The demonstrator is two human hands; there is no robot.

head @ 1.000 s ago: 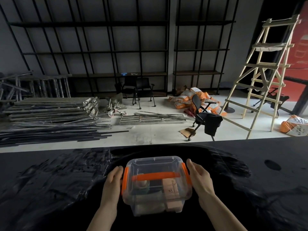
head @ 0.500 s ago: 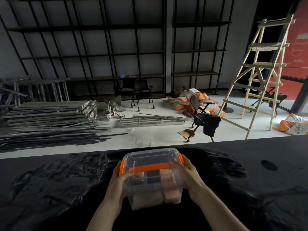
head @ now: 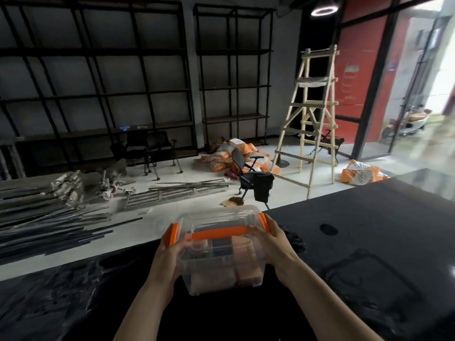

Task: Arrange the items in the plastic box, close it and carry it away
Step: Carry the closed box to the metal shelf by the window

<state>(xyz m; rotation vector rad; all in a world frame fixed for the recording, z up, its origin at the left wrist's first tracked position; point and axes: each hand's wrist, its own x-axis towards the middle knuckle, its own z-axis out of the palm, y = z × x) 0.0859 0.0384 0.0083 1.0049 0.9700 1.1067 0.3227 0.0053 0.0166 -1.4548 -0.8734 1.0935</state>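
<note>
Both my left hand [head: 170,257] and right hand [head: 273,242] clamp the closed plastic box [head: 219,252], held above the black tabletop [head: 369,242].

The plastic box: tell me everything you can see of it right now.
The plastic box is clear, with rounded corners, an orange handle lying flat across its shut lid and an orange latch at each end. Tan blocks and darker items show dimly inside. It is tilted, held over the black table between the left hand and right hand.
</note>
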